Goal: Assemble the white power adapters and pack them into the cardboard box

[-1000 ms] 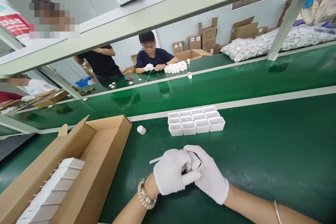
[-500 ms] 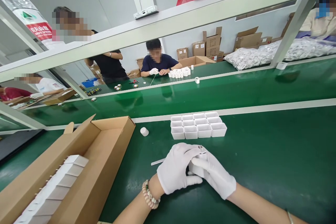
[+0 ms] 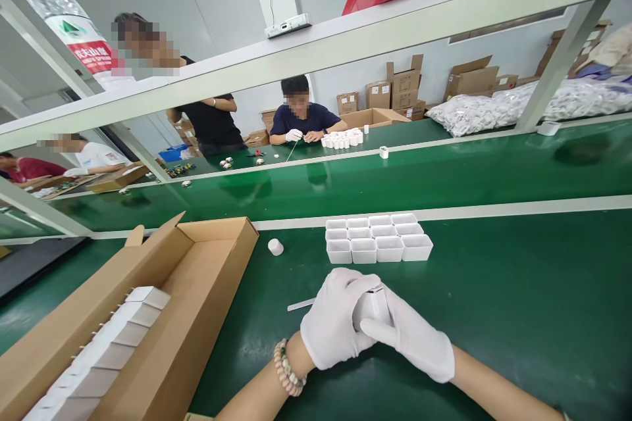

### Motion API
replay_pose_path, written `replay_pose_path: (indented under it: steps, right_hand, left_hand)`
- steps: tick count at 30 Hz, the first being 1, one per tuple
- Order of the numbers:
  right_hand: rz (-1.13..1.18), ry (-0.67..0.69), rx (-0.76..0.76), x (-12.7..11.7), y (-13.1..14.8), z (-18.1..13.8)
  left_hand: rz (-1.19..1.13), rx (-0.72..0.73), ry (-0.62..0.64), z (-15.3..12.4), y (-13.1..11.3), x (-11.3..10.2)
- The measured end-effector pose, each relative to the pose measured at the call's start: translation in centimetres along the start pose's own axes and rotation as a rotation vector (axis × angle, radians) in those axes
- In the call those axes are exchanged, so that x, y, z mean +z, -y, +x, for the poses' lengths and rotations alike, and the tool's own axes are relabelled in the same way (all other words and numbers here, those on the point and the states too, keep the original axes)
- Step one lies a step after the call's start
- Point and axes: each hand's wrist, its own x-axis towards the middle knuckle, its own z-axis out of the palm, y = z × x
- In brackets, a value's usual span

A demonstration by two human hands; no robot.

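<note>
A small white plastic housing (image 3: pixel 374 308) is held between both hands, low over the green table. My left hand (image 3: pixel 333 321), in a white glove, is closed round its left side and top. Gloved too, my right hand (image 3: pixel 419 337) grips it from the right, thumb across the front. The fingers hide much of the housing. Beyond the hands stand several open white boxes (image 3: pixel 390 249) in rows. A thin white strip (image 3: pixel 301 304) sticks out from behind my left hand. Farther left lies a small white cap-like piece (image 3: pixel 275 247).
On the left, a cardboard box (image 3: pixel 217 276) holds a row of white housings (image 3: pixel 116 335). A pale shelf beam (image 3: pixel 316 52) crosses above the green conveyor (image 3: pixel 444 174). Across it a person (image 3: pixel 303 118) works at white parts. A dark flat panel (image 3: pixel 44 263) lies far left.
The housing has been turned in my hands, and a smooth rounded side now faces me. Both hands stay closed on it. The whole view has shifted slightly.
</note>
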Motion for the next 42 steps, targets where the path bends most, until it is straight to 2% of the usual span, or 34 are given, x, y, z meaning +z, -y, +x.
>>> replay_pose_path:
  steps: [4,10,16,26,42]
  right_hand:
    - [-0.082,-0.025,-0.018,0.1,-0.3,0.0]
    - [-0.055,-0.03,0.016,0.4,-0.9,-0.2]
    - [-0.029,-0.067,0.136,0.6,-1.7,-0.5]
    - [0.013,-0.038,0.072,0.7,-1.5,-0.4]
    - [0.003,-0.05,0.046,0.7,-1.6,-0.3]
  left_hand:
    - [0.03,-0.025,0.026,0.0,0.0,0.1]
    - [-0.005,0.055,-0.006,0.0,0.0,0.2]
    - [-0.077,-0.002,0.002,-0.3,0.0,0.6]
    - [-0.096,0.057,-0.08,-0.8,0.3,1.7]
    - [-0.032,0.094,-0.142,-0.9,0.4,1.8]
